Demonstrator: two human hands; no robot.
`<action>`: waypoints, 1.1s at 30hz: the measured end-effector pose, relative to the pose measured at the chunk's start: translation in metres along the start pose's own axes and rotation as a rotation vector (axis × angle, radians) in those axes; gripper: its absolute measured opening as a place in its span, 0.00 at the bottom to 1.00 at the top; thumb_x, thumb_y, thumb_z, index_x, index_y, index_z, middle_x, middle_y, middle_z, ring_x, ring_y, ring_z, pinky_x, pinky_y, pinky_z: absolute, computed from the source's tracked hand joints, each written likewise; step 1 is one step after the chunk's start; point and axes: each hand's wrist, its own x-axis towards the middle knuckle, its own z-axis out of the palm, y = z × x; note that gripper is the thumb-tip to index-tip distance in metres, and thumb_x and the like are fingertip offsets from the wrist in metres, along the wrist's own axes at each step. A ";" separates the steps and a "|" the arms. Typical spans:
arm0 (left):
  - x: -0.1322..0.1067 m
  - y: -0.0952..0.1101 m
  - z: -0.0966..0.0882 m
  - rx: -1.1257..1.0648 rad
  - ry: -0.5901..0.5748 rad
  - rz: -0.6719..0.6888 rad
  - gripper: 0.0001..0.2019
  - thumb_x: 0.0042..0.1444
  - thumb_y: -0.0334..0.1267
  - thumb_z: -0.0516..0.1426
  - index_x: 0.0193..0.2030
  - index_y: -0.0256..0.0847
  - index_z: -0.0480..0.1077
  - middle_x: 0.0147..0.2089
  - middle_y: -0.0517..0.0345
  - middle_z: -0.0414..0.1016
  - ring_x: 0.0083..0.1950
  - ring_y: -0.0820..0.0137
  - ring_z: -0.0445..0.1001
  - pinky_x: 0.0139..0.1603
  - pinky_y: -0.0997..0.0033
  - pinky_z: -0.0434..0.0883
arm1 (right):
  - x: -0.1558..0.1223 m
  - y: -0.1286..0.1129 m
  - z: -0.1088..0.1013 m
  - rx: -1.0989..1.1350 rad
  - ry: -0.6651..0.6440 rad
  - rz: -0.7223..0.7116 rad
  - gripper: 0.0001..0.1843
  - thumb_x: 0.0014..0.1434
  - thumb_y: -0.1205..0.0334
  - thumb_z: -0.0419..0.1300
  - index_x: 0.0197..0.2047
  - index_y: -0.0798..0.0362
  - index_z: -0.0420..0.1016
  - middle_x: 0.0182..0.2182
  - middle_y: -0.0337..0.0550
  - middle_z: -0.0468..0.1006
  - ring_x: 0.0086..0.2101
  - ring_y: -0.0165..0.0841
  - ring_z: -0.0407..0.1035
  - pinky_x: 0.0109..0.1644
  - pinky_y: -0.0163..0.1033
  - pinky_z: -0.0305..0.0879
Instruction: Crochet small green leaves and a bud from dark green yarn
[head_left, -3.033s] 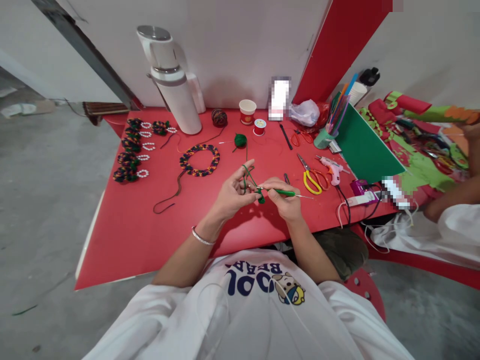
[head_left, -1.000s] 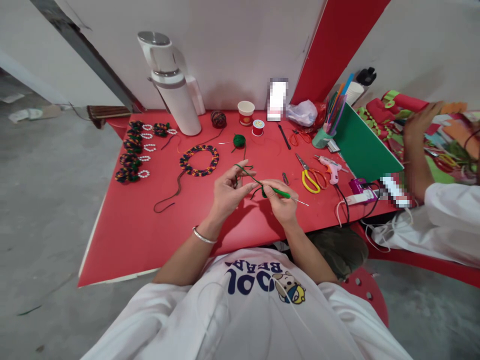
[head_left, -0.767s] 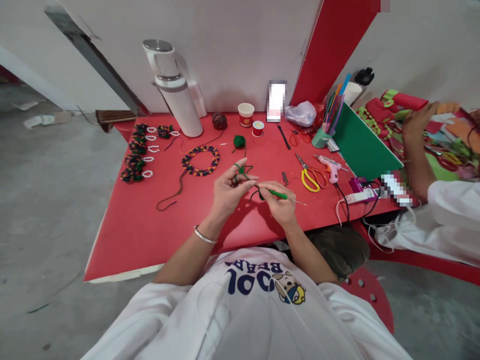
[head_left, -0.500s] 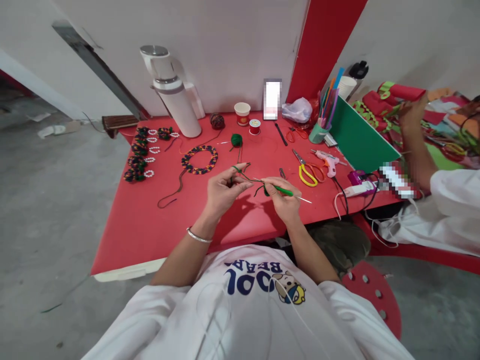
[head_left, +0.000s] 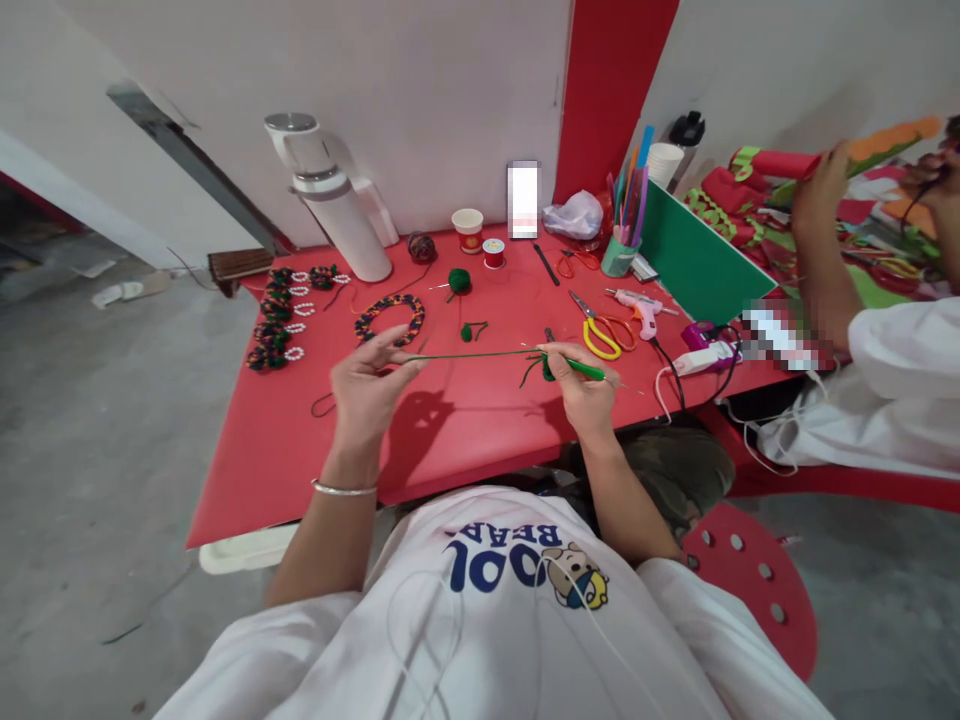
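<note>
Over the red table (head_left: pixel 285 440), my left hand (head_left: pixel 369 385) pinches a green yarn strand (head_left: pixel 472 354) that runs taut to the right. My right hand (head_left: pixel 583 385) grips a green-handled crochet hook (head_left: pixel 586 370) with a small green crocheted piece (head_left: pixel 546 370) at its fingers. A small green yarn ball (head_left: pixel 458 281) lies farther back on the table, and a little green yarn scrap (head_left: pixel 471 331) lies between it and my hands.
A white thermos jug (head_left: pixel 330 205), a multicoloured crocheted ring (head_left: pixel 390 319), small rosettes with bead loops (head_left: pixel 281 320), yellow scissors (head_left: pixel 596 335), a glue gun (head_left: pixel 637 310), a paper cup (head_left: pixel 469 229) and a pen holder (head_left: pixel 622 250) are on the table. Another person's arm (head_left: pixel 821 250) works at right.
My left hand has moved left, away from the right, pulling the green strand out long and taut. The camera view has shifted. The other person's hands have risen.
</note>
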 end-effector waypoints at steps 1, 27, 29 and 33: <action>0.001 -0.003 -0.010 0.070 0.038 0.023 0.22 0.43 0.40 0.73 0.48 0.42 0.85 0.31 0.58 0.84 0.32 0.71 0.77 0.36 0.72 0.73 | 0.000 0.001 -0.001 0.006 0.006 0.009 0.10 0.65 0.50 0.68 0.41 0.45 0.87 0.39 0.41 0.89 0.41 0.37 0.83 0.51 0.46 0.82; -0.006 -0.006 0.012 -0.057 -0.266 -0.064 0.15 0.52 0.52 0.71 0.30 0.41 0.82 0.50 0.44 0.82 0.48 0.61 0.80 0.29 0.74 0.74 | 0.012 -0.011 0.019 -0.039 -0.135 -0.090 0.08 0.67 0.51 0.67 0.43 0.41 0.87 0.40 0.38 0.89 0.43 0.36 0.83 0.52 0.47 0.82; -0.002 0.007 0.032 -0.318 -0.258 -0.154 0.18 0.49 0.52 0.73 0.27 0.39 0.76 0.52 0.46 0.80 0.46 0.63 0.79 0.23 0.78 0.71 | 0.010 -0.016 0.023 -0.061 -0.159 -0.118 0.09 0.67 0.50 0.66 0.43 0.42 0.87 0.40 0.39 0.89 0.43 0.37 0.83 0.53 0.48 0.82; -0.003 0.022 0.067 -0.545 -0.555 -0.285 0.23 0.49 0.52 0.72 0.22 0.36 0.71 0.54 0.45 0.78 0.30 0.75 0.73 0.15 0.78 0.65 | 0.005 -0.023 0.026 -0.081 -0.120 -0.199 0.07 0.67 0.53 0.67 0.44 0.42 0.87 0.41 0.40 0.89 0.44 0.37 0.83 0.53 0.47 0.81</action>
